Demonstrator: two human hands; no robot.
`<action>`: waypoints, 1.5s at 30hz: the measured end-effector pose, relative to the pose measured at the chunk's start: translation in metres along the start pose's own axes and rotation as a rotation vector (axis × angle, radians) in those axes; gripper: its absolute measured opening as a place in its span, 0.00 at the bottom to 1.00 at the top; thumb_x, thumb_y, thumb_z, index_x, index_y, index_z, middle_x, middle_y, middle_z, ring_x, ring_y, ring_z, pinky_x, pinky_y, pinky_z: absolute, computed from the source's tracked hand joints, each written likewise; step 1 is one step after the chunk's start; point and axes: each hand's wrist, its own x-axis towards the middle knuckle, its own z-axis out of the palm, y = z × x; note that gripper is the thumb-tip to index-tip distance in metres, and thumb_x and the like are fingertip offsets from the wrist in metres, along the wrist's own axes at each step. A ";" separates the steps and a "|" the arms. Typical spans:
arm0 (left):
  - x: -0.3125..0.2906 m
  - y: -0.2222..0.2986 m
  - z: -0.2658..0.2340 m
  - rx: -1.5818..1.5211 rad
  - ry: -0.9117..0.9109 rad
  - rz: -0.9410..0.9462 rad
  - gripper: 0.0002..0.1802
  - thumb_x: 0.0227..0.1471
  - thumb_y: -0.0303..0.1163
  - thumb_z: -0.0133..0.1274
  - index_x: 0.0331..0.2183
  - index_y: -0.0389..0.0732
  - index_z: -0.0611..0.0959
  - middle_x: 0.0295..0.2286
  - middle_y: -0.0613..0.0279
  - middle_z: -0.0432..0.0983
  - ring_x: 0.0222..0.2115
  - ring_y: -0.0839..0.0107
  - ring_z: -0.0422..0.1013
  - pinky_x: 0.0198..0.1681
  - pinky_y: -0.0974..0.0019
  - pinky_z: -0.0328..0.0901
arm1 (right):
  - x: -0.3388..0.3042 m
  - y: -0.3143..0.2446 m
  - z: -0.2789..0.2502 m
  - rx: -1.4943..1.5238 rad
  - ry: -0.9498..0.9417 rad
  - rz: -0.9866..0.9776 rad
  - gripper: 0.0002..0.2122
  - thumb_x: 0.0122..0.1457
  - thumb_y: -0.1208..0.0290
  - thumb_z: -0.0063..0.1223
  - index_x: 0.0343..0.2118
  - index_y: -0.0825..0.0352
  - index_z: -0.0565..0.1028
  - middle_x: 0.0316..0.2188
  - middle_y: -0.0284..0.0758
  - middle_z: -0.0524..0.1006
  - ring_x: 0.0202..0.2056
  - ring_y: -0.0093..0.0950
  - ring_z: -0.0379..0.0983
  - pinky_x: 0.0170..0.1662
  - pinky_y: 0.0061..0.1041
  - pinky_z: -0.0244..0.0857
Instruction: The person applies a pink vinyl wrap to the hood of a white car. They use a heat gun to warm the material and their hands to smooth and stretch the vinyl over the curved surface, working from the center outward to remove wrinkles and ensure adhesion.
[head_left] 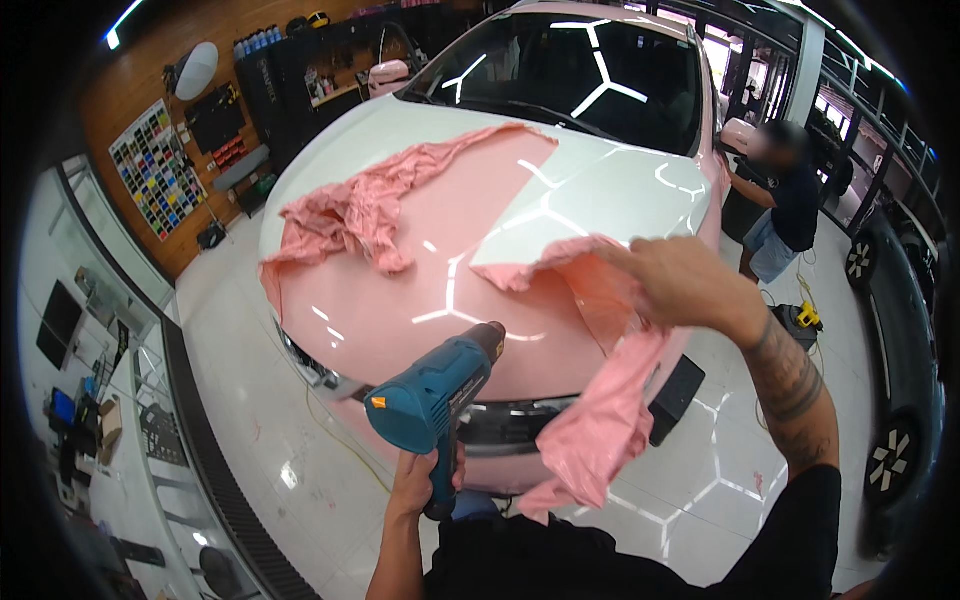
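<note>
My left hand (412, 482) is wrapped round the handle of a teal heat gun (430, 395), whose dark nozzle points up and right over the front of the car hood (420, 300). My right hand (690, 285) grips an edge of pink vinyl film (600, 425) at the hood's right side. That film is lifted off the hood there and hangs down in folds past the front bumper. Another crumpled sheet of pink film (350, 215) lies peeled back on the left half of the hood. White surface shows where the film is off; pink still covers the middle and front.
A co-worker (785, 205) crouches by the car's right side, near the pink mirror. A yellow-and-black tool (808, 318) with a cord stands on the tiled floor behind. A dark car (900, 370) is parked at the right. A yellow cord (345, 445) runs across the floor left of the bumper.
</note>
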 end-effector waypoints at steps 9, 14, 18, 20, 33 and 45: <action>0.106 0.249 -0.110 0.886 0.251 0.367 0.11 0.50 0.31 0.49 0.34 0.33 0.76 0.20 0.63 0.71 0.17 0.77 0.66 0.22 0.71 0.63 | 0.007 -0.034 0.035 0.118 0.257 0.131 0.21 0.36 0.84 0.48 0.39 0.67 0.72 0.52 0.47 0.66 0.51 0.45 0.63 0.52 0.42 0.57; 0.294 0.336 -0.153 1.591 0.094 0.698 0.27 0.53 0.35 0.49 0.53 0.34 0.69 0.28 0.43 0.74 0.23 0.58 0.72 0.31 0.60 0.65 | 0.016 -0.088 0.072 0.332 0.322 0.334 0.13 0.35 0.83 0.46 0.29 0.72 0.72 0.50 0.47 0.69 0.51 0.46 0.64 0.55 0.42 0.57; 0.411 0.312 -0.209 1.637 -0.007 0.573 0.27 0.52 0.35 0.50 0.50 0.27 0.69 0.25 0.35 0.75 0.26 0.41 0.73 0.32 0.51 0.66 | 0.022 -0.132 0.093 0.462 0.325 0.513 0.08 0.36 0.81 0.48 0.25 0.74 0.71 0.47 0.47 0.71 0.49 0.46 0.66 0.53 0.40 0.60; 0.434 0.287 -0.223 1.718 -0.079 0.593 0.27 0.51 0.34 0.50 0.49 0.26 0.69 0.28 0.31 0.74 0.30 0.40 0.73 0.35 0.48 0.66 | 0.020 -0.149 0.104 0.458 0.300 0.608 0.08 0.38 0.81 0.49 0.25 0.74 0.72 0.48 0.44 0.72 0.50 0.45 0.66 0.53 0.39 0.59; 0.462 0.229 -0.200 1.919 -0.261 0.277 0.29 0.50 0.40 0.49 0.49 0.30 0.68 0.38 0.35 0.74 0.41 0.43 0.71 0.46 0.48 0.65 | 0.066 -0.167 0.116 0.414 0.617 0.737 0.10 0.44 0.76 0.55 0.32 0.67 0.74 0.42 0.41 0.75 0.42 0.42 0.73 0.43 0.35 0.68; 0.318 0.263 -0.070 1.760 -0.583 0.533 0.27 0.53 0.38 0.53 0.53 0.40 0.71 0.46 0.47 0.71 0.47 0.50 0.66 0.52 0.56 0.61 | 0.156 -0.103 0.230 0.127 0.292 0.539 0.24 0.53 0.71 0.48 0.55 0.67 0.63 0.51 0.42 0.67 0.53 0.36 0.63 0.51 0.45 0.57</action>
